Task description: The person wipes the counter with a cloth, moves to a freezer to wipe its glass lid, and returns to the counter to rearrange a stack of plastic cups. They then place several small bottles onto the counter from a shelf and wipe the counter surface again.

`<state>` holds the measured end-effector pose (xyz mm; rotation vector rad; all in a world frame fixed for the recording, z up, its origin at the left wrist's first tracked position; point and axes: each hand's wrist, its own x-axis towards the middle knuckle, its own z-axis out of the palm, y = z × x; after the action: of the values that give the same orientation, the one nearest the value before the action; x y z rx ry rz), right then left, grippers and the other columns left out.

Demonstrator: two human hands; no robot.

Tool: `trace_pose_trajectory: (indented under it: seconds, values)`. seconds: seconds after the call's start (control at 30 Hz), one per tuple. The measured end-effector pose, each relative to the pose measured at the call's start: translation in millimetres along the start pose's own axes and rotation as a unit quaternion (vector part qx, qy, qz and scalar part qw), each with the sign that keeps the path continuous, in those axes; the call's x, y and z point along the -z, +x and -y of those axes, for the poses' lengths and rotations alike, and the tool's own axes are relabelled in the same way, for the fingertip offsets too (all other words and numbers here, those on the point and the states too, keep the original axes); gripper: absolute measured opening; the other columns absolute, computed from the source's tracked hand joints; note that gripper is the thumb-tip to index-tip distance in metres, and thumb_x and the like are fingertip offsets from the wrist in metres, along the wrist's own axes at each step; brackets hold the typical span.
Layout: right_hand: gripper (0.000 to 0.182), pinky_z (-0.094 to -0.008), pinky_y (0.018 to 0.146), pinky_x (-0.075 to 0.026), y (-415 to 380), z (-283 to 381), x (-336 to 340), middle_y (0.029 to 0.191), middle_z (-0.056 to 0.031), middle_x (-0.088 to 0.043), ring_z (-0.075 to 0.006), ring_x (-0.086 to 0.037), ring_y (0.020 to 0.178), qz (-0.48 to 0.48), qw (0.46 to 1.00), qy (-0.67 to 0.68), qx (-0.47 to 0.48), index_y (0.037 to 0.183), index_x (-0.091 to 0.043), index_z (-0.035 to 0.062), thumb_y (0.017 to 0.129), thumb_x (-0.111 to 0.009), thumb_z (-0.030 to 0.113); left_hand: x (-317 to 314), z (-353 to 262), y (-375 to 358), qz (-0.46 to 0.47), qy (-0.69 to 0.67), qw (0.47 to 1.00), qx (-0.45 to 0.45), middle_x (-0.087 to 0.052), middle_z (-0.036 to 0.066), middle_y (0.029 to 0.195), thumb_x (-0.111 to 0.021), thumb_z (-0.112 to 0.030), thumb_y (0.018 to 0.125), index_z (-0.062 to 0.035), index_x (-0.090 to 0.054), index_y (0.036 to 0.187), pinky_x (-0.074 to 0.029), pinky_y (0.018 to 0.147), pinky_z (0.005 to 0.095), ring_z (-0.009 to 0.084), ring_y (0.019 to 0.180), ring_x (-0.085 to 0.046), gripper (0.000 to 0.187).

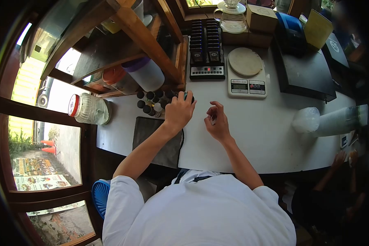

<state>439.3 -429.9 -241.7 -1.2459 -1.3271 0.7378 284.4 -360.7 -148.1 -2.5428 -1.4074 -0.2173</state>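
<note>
My left hand (179, 111) is closed, its fingers bent down around a small dark object with a teal patch (187, 96), mostly hidden beneath them. Right beside it stands a cluster of small bottles (153, 100), most with black caps and at least one with a white cap. My right hand (218, 122) is raised over the white table, its fingers curled inward. A small pale spot shows in its palm, too small to name. Below my left wrist a dark cloth (158, 141) lies at the table's front edge.
A kitchen scale (248, 84) and a rack of pagers (207, 53) stand at the back. Stacked plastic cups (340, 121) lie at right, near a black box (303, 74). A red-lidded jar (90, 109) and a wooden shelf (147, 41) are at left. Another person's hands (339, 159) show at right.
</note>
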Motion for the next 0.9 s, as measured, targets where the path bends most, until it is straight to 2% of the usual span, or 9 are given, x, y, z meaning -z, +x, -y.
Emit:
trace_pose_trajectory:
  seconds: [0.23, 0.3, 0.43, 0.53, 0.6, 0.7, 0.8, 0.83, 0.9]
  values:
    - [0.055, -0.0281, 0.065, -0.049, 1, -1, 2, 0.091, -0.0051, -0.057, -0.0132, -0.056, 0.071, 0.003, 1.000, 0.009, -0.001, 0.133, -0.042, 0.0086, 0.082, -0.062, -0.002, -2, 25, 5, -0.039, -0.191, 0.980, 0.036, -0.069, 0.014, 0.080, -0.064, -0.047, 0.097, -0.0013, -0.061, 0.110, -0.057, 0.056, 0.0344, 0.0259, 0.070, -0.072, 0.047]
    - [0.058, -0.0299, 0.071, -0.050, 2, -1, 4, 0.099, -0.0067, -0.058, -0.0144, -0.058, 0.080, 0.006, 0.998, 0.044, -0.036, 0.136, -0.040, 0.0092, 0.083, -0.063, 0.001, 20, 28, 3, 0.007, -0.302, 0.949, 0.091, -0.071, 0.016, 0.080, -0.066, -0.047, 0.096, 0.0003, -0.062, 0.113, -0.055, 0.056, 0.0321, 0.0238, 0.068, -0.072, 0.051]
    - [0.064, -0.0347, 0.084, -0.050, 7, 23, 8, 0.122, -0.0115, -0.057, -0.0175, -0.060, 0.104, 0.062, 0.981, 0.160, -0.091, 0.145, -0.039, 0.0100, 0.088, -0.068, 0.011, 48, 42, -9, 0.042, -0.426, 0.897, 0.110, -0.071, 0.015, 0.080, -0.068, -0.049, 0.094, 0.0018, -0.065, 0.111, -0.054, 0.060, 0.0330, 0.0227, 0.067, -0.071, 0.054]
    - [0.066, -0.0373, 0.089, -0.049, 9, 45, 3, 0.135, -0.0137, -0.052, -0.0190, -0.057, 0.116, 0.174, 0.949, 0.237, -0.112, 0.148, -0.039, 0.0093, 0.091, -0.071, 0.019, 59, 52, -22, 0.061, -0.498, 0.857, 0.118, -0.072, 0.012, 0.080, -0.070, -0.047, 0.093, 0.0009, -0.068, 0.111, -0.053, 0.061, 0.0297, 0.0159, 0.070, -0.069, 0.051]
    - [0.060, -0.0323, 0.085, -0.049, 6, 57, -8, 0.134, -0.0113, -0.056, -0.0165, -0.059, 0.115, 0.183, 0.946, 0.247, -0.100, 0.145, -0.045, 0.0058, 0.094, -0.072, 0.022, 52, 62, -32, 0.036, -0.506, 0.858, 0.087, -0.072, 0.010, 0.081, -0.072, -0.045, 0.092, 0.0000, -0.069, 0.109, -0.053, 0.062, 0.0281, 0.0118, 0.072, -0.068, 0.048]
    - [0.053, -0.0269, 0.079, -0.049, 1, 59, -31, 0.125, -0.0073, -0.063, -0.0127, -0.062, 0.107, 0.173, 0.951, 0.239, -0.087, 0.139, -0.051, 0.0036, 0.094, -0.074, 0.021, 53, 76, -50, 0.042, -0.540, 0.831, 0.125, -0.073, 0.008, 0.085, -0.078, -0.042, 0.088, -0.0016, -0.071, 0.108, -0.052, 0.064, 0.0263, 0.0091, 0.074, -0.066, 0.046]
    - [0.052, -0.0266, 0.079, -0.048, -2, 68, -53, 0.124, -0.0068, -0.063, -0.0127, -0.062, 0.107, 0.186, 0.948, 0.249, -0.076, 0.137, -0.052, 0.0036, 0.093, -0.074, 0.019, 46, 86, -69, -0.025, -0.568, 0.814, 0.121, -0.073, 0.004, 0.088, -0.085, -0.037, 0.082, -0.0020, -0.071, 0.107, -0.053, 0.067, 0.0250, 0.0080, 0.075, -0.065, 0.045]
    - [0.052, -0.0264, 0.079, -0.048, -1, 73, -59, 0.123, -0.0058, -0.063, -0.0127, -0.062, 0.109, 0.206, 0.942, 0.246, -0.095, 0.137, -0.053, 0.0046, 0.092, -0.075, 0.019, 51, 90, -76, 0.018, -0.589, 0.789, 0.173, -0.073, 0.003, 0.089, -0.086, -0.029, 0.081, -0.0021, -0.072, 0.106, -0.054, 0.078, 0.0275, 0.0088, 0.084, -0.065, 0.039]
    - [0.054, -0.0272, 0.081, -0.048, -3, 77, -74, 0.124, -0.0065, -0.062, -0.0133, -0.062, 0.108, 0.222, 0.943, 0.231, -0.093, 0.138, -0.051, 0.0059, 0.092, -0.076, 0.019, 48, 101, -92, 0.011, -0.599, 0.772, 0.211, -0.073, 0.003, 0.089, -0.086, -0.029, 0.081, -0.0018, -0.073, 0.105, -0.054, 0.078, 0.0276, 0.0087, 0.084, -0.065, 0.039]
